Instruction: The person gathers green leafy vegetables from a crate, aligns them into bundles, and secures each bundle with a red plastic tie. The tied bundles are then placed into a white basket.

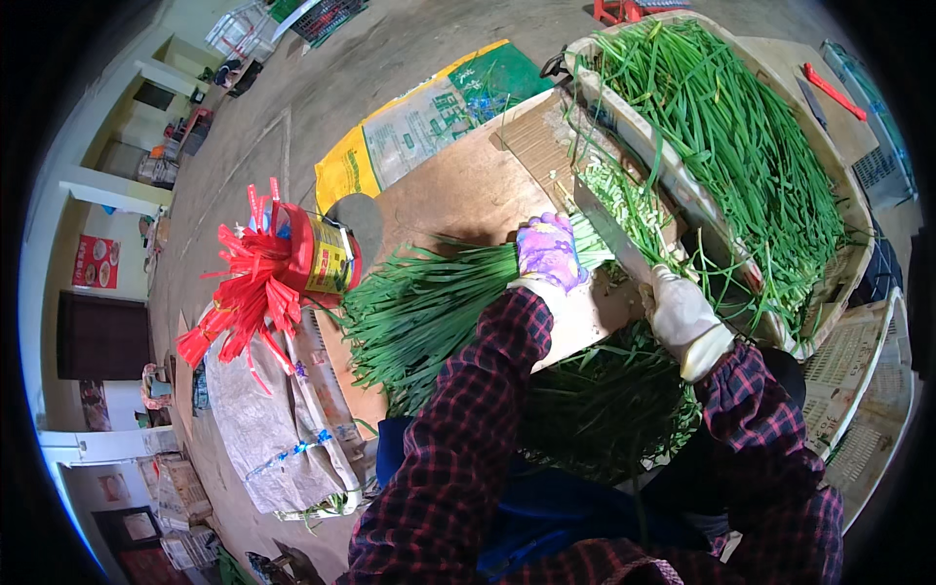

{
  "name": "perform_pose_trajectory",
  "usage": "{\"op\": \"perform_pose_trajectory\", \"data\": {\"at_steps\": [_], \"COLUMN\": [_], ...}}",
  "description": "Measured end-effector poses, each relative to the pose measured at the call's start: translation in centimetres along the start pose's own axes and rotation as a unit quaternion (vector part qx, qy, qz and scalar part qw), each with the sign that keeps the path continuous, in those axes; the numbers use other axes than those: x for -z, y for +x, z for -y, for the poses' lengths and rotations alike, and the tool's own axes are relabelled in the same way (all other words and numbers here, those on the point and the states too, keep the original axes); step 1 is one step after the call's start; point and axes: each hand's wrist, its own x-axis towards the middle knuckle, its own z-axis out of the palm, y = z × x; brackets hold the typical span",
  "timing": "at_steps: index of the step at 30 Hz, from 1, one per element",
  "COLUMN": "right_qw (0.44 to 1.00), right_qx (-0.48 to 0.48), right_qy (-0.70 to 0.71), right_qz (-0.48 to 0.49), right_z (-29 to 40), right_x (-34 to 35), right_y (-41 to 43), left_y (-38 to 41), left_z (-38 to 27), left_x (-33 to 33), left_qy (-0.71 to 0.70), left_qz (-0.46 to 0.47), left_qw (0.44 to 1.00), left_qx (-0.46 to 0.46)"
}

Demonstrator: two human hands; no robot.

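A bundle of garlic chives [439, 300] lies across a wooden board [446, 190], its green leaves fanned to the left. My left hand [550, 254], in a purple patterned glove, grips the bundle near its pale stem ends. My right hand [681, 314], in a white glove, holds the handle of a knife [607, 223]. The broad metal blade points up and left, just right of the stem ends. Cut pale stem pieces [621, 190] are scattered beyond the blade, against the crate side.
A plastic crate [713, 197] heaped with chives stands at the right. A red bucket [322, 252] holding red plastic ties [267, 292] sits at the left. More chives [607, 409] lie below the board. A yellow-green sack [431, 110] lies beyond it. Another knife [812, 102] rests far right.
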Motion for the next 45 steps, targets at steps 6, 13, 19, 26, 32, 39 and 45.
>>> {"op": "perform_pose_trajectory", "data": {"at_steps": [6, 13, 19, 26, 32, 39, 45], "right_qw": [0.997, 0.992, 0.968, 0.962, 0.87, 0.897, 0.916], "right_qx": [-0.036, -0.11, 0.014, 0.132, 0.324, 0.152, 0.239], "right_qy": [0.013, 0.056, 0.039, 0.192, 0.307, 0.142, 0.091], "right_qz": [-0.067, 0.007, -0.246, -0.143, -0.208, -0.389, -0.31], "right_z": [-0.3, -3.0, 1.5, 1.8, 11.7, 11.5, 10.5], "right_x": [-7.4, -5.4, 0.9, 5.0, 11.8, 7.6, 7.0], "right_y": [6.4, 7.3, 0.9, -8.6, -13.6, -10.3, -10.0], "left_y": [-0.1, -2.0, -5.0, -13.1, -18.5, -20.1, -21.6], "left_z": [-0.5, 2.0, 7.3, 7.2, 6.6, 3.5, 5.8], "left_x": [-0.2, -0.9, -0.5, 7.4, 10.5, 13.6, 12.3], "left_qy": [-0.005, -0.133, -0.23, -0.607, -0.424, -0.332, -0.188], "left_qz": [-0.013, -0.186, -0.029, -0.074, -0.19, -0.234, -0.267], "left_qw": [1.0, 0.966, 0.972, 0.775, 0.879, 0.904, 0.935], "left_qx": [-0.017, -0.119, -0.047, -0.157, -0.106, -0.135, -0.141]}}
